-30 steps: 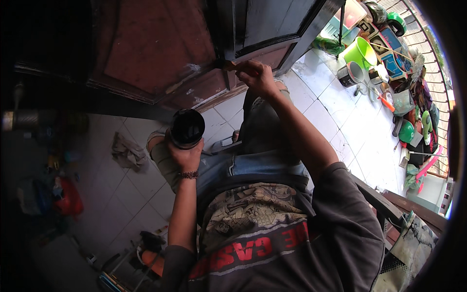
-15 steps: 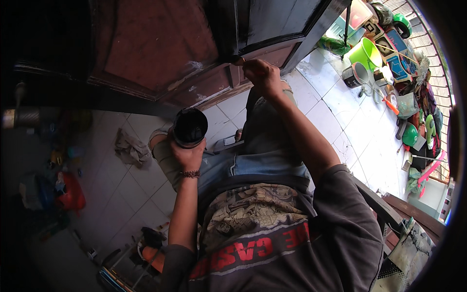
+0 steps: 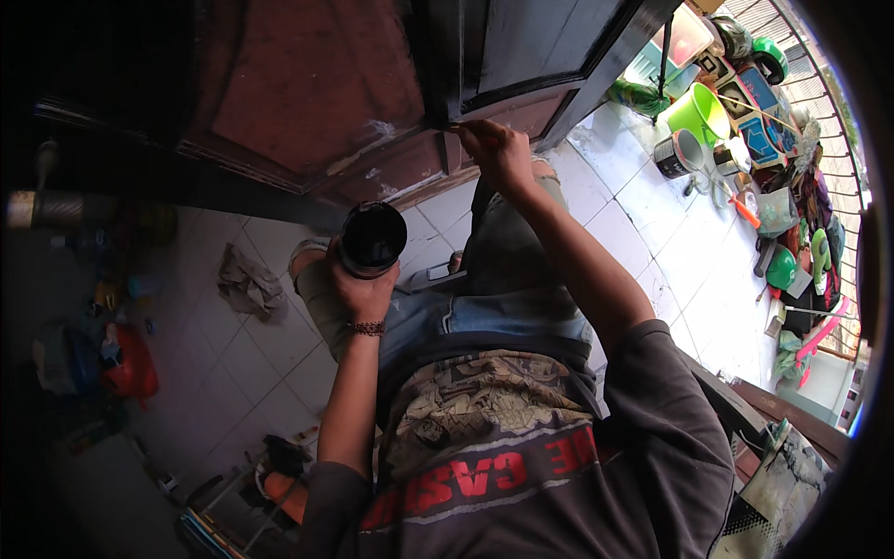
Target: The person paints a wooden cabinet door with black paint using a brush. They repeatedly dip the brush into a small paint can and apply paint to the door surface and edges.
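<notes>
Head view, and both hands are busy! The left grip (image 3: 365,293) is wrapped around a round container (image 3: 371,271), fingers closed on its side and lower part, out in front of the left knee. Dark, glossy liquid sits inside; the mouth faces up. Over on the right, the right grip (image 3: 500,156) pinches a slim brush (image 3: 453,127), mostly hidden by the fingers, its dark tip at the black strip between the panels of the door (image 3: 312,102). Whether the bristles actually touch, I can't tell.

How do they handle? The container looks rigid and fairly light, its weight likely shifting with the liquid; any drips would make the wall slippery, so the dry outside, low and well below the rim, is the place to hold. The brush should be light, stiff in the handle and soft at the tip: hold it by the handle.

Now the lettering! Big red capitals run across the dark shirt (image 3: 549,470), upside down from here. On the floor, a can (image 3: 678,155) wears a dark label, its print too small to read.
</notes>
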Action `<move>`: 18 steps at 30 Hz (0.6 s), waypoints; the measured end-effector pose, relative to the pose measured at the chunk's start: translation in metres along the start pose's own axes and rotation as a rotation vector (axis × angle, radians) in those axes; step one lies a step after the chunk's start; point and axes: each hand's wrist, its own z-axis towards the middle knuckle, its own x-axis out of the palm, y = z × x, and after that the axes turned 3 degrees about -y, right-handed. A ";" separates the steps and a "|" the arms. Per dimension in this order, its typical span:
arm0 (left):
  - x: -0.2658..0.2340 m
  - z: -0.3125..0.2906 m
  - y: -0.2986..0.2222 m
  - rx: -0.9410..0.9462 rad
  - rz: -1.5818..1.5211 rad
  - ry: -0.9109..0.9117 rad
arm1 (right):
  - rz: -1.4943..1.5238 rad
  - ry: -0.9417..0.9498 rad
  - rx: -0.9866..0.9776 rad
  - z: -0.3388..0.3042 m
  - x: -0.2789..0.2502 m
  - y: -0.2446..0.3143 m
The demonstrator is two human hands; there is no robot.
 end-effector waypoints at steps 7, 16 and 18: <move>0.001 -0.002 0.009 -0.049 -0.050 -0.020 | 0.068 -0.064 0.227 -0.005 -0.012 0.029; 0.003 0.000 0.004 -0.009 -0.014 -0.031 | 0.162 -0.048 0.252 0.002 0.008 0.021; 0.005 -0.001 0.005 0.014 0.012 -0.060 | 0.174 -0.080 0.273 0.004 0.007 0.032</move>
